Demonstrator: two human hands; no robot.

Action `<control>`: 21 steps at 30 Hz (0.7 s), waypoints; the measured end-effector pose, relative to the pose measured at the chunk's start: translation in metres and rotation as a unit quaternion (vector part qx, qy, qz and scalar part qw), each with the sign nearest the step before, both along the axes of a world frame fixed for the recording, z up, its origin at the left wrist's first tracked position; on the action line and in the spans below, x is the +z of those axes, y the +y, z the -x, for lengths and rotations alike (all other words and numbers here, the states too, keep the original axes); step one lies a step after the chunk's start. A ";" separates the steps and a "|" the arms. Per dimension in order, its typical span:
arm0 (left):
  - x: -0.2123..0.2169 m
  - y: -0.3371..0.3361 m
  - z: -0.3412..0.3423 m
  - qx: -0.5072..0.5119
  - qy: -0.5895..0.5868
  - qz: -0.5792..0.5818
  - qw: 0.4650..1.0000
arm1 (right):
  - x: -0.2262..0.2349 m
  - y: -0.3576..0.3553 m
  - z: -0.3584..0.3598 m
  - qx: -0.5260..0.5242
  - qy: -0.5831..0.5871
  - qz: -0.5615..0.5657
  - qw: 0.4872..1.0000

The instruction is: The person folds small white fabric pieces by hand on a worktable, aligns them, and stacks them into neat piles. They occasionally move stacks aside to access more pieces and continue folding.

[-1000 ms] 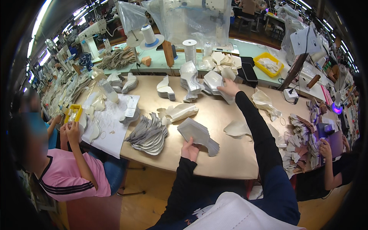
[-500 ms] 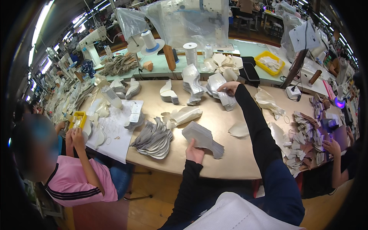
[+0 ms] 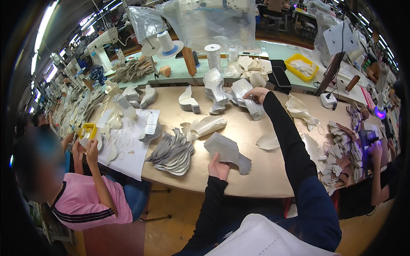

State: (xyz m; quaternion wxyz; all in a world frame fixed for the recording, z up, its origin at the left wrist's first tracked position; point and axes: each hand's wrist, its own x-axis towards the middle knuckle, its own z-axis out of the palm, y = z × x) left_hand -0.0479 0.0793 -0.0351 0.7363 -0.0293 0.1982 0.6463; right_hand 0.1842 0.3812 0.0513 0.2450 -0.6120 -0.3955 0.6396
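Note:
My left hand (image 3: 218, 167) grips the near end of a stack of grey cut pieces (image 3: 228, 152) lying on the tan worktable (image 3: 265, 170). My right arm reaches far across the table. There my right hand (image 3: 256, 93) rests on another stack of pale grey pieces (image 3: 247, 102), fingers curled over its top edge. A taller pile of the same pieces (image 3: 215, 90) stands just left of that hand. A fanned heap of grey pieces (image 3: 171, 151) lies to the left of my left hand.
A person in a pink shirt (image 3: 81, 200) sits at the left, holding a yellow tool (image 3: 87, 131). Another person's hands (image 3: 376, 147) work at the right beside brown scraps (image 3: 339, 149). Thread cones (image 3: 212, 55), a yellow tray (image 3: 302, 66) and covered sewing machines (image 3: 209, 21) line the back.
My head has shifted slightly, so the table sits lower in view. My right hand stays on the far stack and my left hand keeps its hold on the near stack.

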 end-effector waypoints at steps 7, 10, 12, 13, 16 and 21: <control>-0.002 0.001 0.001 0.000 0.001 0.000 1.000 | -0.002 -0.002 -0.001 0.022 0.079 -0.014 0.997; 0.001 -0.001 0.000 -0.009 0.004 -0.005 1.000 | 0.003 -0.007 0.004 0.042 0.044 -0.052 0.997; 0.004 -0.002 0.000 -0.007 0.005 -0.017 1.000 | 0.007 -0.014 0.013 0.035 -0.015 -0.102 0.994; 0.005 -0.002 0.000 -0.006 0.001 -0.036 0.999 | 0.009 -0.019 0.017 0.030 -0.041 -0.122 0.991; 0.007 -0.004 0.000 -0.021 0.026 -0.030 0.999 | 0.013 -0.031 0.026 0.019 -0.049 -0.161 0.986; 0.000 -0.005 0.000 -0.023 0.064 -0.050 0.996 | 0.027 -0.046 0.017 -0.015 0.007 -0.143 0.990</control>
